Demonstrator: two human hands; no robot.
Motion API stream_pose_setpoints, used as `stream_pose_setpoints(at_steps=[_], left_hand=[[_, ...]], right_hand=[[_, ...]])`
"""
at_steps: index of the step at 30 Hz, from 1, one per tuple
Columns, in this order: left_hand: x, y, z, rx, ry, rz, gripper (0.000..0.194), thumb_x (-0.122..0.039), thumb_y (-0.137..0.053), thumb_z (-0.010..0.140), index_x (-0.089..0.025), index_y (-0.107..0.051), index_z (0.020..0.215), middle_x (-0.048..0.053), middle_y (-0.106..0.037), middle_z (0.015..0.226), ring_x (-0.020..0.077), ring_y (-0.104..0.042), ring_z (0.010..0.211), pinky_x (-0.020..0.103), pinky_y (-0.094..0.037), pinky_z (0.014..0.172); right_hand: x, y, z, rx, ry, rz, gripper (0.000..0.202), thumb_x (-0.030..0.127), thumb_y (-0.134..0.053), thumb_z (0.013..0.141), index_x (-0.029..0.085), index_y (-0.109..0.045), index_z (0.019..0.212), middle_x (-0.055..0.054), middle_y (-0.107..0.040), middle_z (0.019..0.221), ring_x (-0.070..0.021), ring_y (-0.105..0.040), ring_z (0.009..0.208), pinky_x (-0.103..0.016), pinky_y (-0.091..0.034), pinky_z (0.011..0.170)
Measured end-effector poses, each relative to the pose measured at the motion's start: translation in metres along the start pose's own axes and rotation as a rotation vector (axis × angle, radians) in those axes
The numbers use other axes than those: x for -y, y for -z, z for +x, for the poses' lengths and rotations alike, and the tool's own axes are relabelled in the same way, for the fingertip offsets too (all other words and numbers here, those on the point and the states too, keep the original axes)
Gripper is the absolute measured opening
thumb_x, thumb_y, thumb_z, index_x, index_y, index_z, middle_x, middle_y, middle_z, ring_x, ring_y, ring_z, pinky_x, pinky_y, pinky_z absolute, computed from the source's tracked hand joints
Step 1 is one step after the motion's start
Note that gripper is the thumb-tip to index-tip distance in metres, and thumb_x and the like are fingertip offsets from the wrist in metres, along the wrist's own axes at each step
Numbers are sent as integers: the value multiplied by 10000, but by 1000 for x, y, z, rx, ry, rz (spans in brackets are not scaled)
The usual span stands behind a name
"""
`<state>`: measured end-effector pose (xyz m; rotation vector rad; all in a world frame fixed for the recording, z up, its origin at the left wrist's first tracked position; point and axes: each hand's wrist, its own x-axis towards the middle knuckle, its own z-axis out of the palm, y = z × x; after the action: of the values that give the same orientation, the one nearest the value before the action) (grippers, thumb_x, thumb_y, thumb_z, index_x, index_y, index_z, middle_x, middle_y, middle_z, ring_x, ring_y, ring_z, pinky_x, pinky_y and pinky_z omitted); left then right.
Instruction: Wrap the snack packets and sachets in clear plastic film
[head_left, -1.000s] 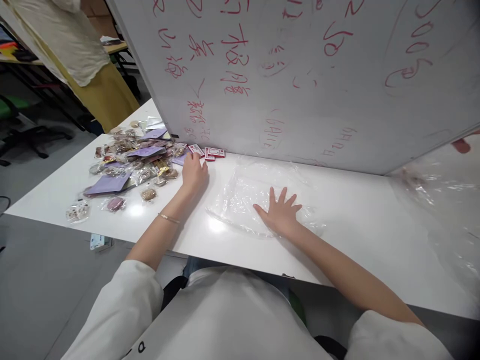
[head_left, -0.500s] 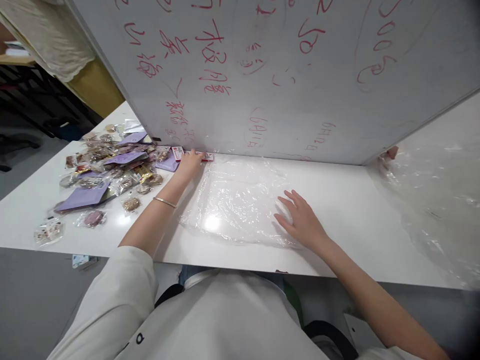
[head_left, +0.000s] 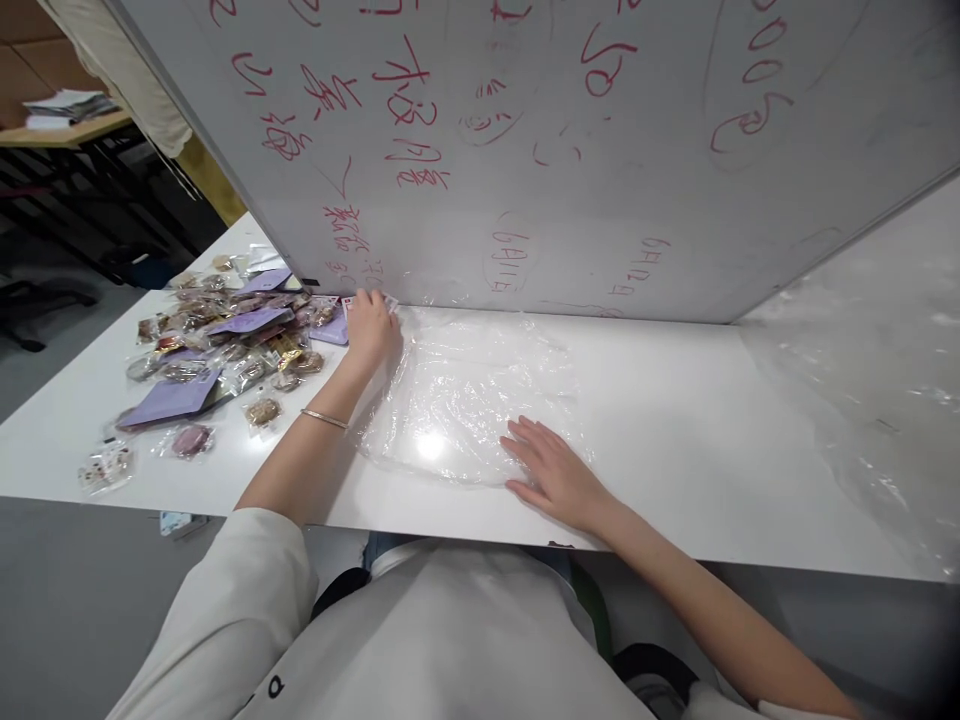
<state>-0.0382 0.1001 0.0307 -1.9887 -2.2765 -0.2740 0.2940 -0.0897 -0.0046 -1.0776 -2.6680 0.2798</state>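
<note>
White table (head_left: pixel 667 430), clear plastic (head_left: pixel 457 390) beneath unclenched right hand (head_left: pixel 561 480), left hand (head_left: pixel 372 328) with grip unclear

And here's the top (head_left: pixel 450 640): off-wht, short slvs (head_left: pixel 232 580), small blk mark (head_left: pixel 276 686) on it; L arm (head_left: pixel 289 465), thin shiny bracelet (head_left: pixel 324 418); bit of blue denim (head_left: pixel 375 548) showing too!

Your shirt (head_left: pixel 450 630): off-white, with a small black mark
Your bracelet (head_left: pixel 325 418): silvery
Your plastic sheet (head_left: pixel 457 400): clear, streaked with white glints
Your cards (head_left: pixel 347 305): white and red
Pouches (head_left: pixel 172 396) on your left: plain lavender
Packets (head_left: pixel 190 439) around them: clear, showing browns and tans, one mauve-pink
Tabletop (head_left: pixel 660 420) before you: plain white
Whiteboard (head_left: pixel 442 240) facing you: pale grey, with red handwriting
</note>
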Motion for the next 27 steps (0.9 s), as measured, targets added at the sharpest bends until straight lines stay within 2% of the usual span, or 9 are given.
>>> stream_pose_setpoints(at_steps=[3,8,12,15,17,20,22,24,27], left_hand=[[0,2,-7,94,121,-16,463,-374,-388,950,-126,-496,1326,261,-506,1300,395,-566,1133,459,-447,876],[-2,4,-11,174,138,6,431,-299,-411,934,-114,-531,1304,275,-521,1270,418,-572,1119,478,-457,861],[-9,28,-24,82,91,10,467,-268,-368,967,-66,-465,1376,305,-487,1284,442,-487,1206,506,-437,903],[-29,51,-52,-23,-137,-49,508,-311,-333,1006,-79,-387,1455,279,-497,1229,404,-495,1167,496,-433,920],[-49,55,-78,20,-387,-130,513,-362,-342,1019,-141,-377,1481,232,-513,1190,331,-547,1066,428,-466,877],[-77,41,-119,207,-832,-228,475,-423,-409,1009,-252,-441,1451,176,-537,1190,260,-581,979,347,-492,804],[-84,26,-140,271,-1035,-251,423,-358,-400,1020,-269,-467,1428,153,-578,1158,260,-580,1014,358,-490,843],[-79,17,-153,275,-1100,-279,423,-328,-368,1031,-242,-449,1437,164,-582,1218,275,-562,1098,407,-475,928],[-53,25,-161,287,-1072,-388,547,-479,-450,990,-223,-383,1469,188,-489,1402,312,-477,1274,469,-428,1048]], right_hand=[[0,0,-2,-51,32,-37,516,415,-532,957,138,-500,1391,-169,-496,1466,-314,-353,1441,-555,-338,1171],[2,6,-14,-175,102,-103,481,377,-559,942,130,-536,1353,-163,-559,1405,-320,-415,1400,-571,-344,1162],[-3,9,-31,-174,104,-92,430,323,-553,939,185,-552,1347,-122,-593,1374,-303,-438,1386,-583,-357,1151],[-8,10,-35,-160,80,-68,370,307,-521,963,221,-580,1317,-101,-626,1323,-276,-511,1323,-558,-414,1115],[-11,11,-34,-146,91,-60,309,245,-473,986,227,-619,1258,-86,-686,1191,-234,-613,1174,-510,-466,1069],[-17,12,-30,-137,123,-37,324,130,-392,994,215,-678,1121,-53,-717,904,-190,-666,903,-429,-532,936],[-21,13,-28,-143,108,6,324,137,-378,999,202,-690,1049,-54,-710,841,-197,-656,857,-399,-538,854],[-25,15,-25,-144,40,73,306,202,-377,1011,197,-683,1014,-67,-720,883,-214,-655,880,-396,-531,828],[-26,21,-20,-88,-165,196,340,294,-330,1026,214,-652,952,-61,-718,884,-218,-653,835,-389,-524,783]])
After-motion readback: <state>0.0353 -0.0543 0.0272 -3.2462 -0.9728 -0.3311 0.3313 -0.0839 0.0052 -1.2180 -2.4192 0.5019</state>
